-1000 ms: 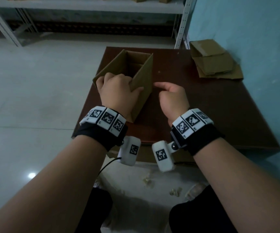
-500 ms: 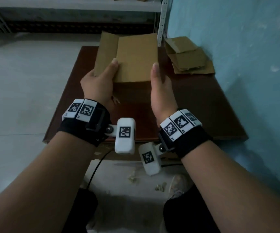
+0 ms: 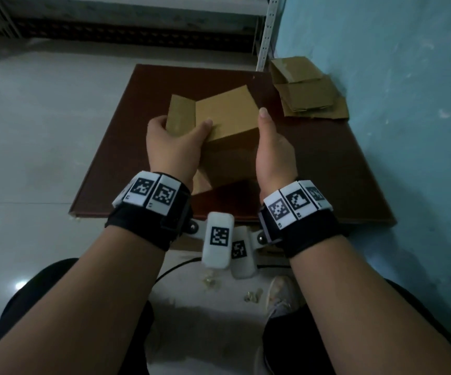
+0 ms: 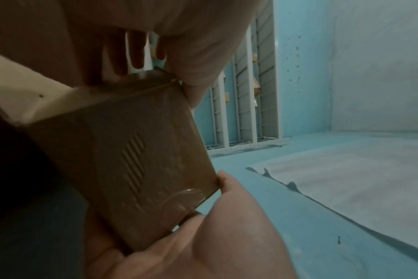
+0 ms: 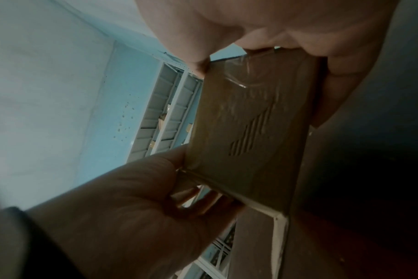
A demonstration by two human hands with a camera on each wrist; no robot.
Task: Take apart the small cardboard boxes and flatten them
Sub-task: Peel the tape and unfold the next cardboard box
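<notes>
At the table's (image 3: 327,171) two o'clock corner lies a pile of flattened brown cardboard sheets (image 3: 309,90), seemingly finished work. Above its centre, the left hand (image 3: 174,143) grips and the right hand (image 3: 270,150) clasps a small brown cardboard box (image 3: 227,115), its taped end still closed, so it seems barely started.

Table: low dark brown table (image 3: 327,169) standing on the pale floor (image 3: 29,117), against the blue wall
On it: stack of flattened cardboard boxes (image 3: 308,96) at the far right corner; lying beside the wall
</notes>
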